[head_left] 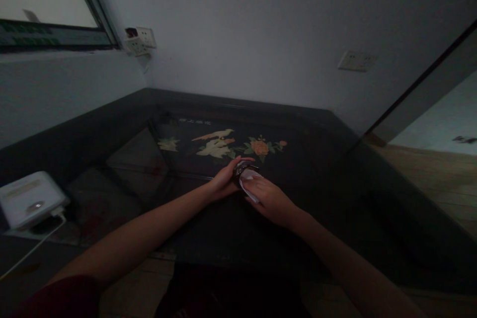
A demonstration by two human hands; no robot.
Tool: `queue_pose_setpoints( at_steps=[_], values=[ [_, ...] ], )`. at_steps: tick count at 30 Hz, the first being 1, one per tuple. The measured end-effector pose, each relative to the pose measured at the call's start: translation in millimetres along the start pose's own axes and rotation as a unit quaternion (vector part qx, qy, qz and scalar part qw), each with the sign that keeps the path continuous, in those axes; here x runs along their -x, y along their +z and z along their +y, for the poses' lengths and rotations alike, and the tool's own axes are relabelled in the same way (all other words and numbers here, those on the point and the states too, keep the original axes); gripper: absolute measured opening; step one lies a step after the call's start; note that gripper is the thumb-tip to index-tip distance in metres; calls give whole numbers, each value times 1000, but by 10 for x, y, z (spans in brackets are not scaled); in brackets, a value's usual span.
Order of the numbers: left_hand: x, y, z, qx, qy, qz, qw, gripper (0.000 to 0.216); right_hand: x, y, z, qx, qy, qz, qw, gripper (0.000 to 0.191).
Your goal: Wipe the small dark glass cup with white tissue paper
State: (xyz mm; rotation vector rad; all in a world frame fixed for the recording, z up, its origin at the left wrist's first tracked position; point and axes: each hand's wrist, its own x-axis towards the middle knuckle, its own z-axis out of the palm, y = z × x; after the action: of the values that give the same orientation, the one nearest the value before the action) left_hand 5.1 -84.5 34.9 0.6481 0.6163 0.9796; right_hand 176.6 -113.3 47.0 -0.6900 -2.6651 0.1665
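My left hand [225,179] is wrapped around a small dark, glossy object [244,164] with bright glints; its kind I cannot make out in the dim light. Pinched in my right hand [270,199] is a folded white tissue [249,190], pressed against the near side of that object. Both hands meet above the dark glossy table [223,228], close to its middle. The fingers of each hand partly cover the object.
Beyond my hands the tabletop carries a bird-and-flower picture [219,146]. A white box-shaped device [32,198] with a plugged-in white cable [35,248] stands at the left. Wall sockets [356,61] and a window [48,0] are behind.
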Motion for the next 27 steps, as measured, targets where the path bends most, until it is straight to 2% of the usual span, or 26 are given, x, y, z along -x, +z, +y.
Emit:
queue_pose_setpoints(
  at_steps=[27],
  values=[
    [-28,-21,-16,-7,3,-1,1000,32,8,-2,6,-2,-4,3,1000,39]
  ],
)
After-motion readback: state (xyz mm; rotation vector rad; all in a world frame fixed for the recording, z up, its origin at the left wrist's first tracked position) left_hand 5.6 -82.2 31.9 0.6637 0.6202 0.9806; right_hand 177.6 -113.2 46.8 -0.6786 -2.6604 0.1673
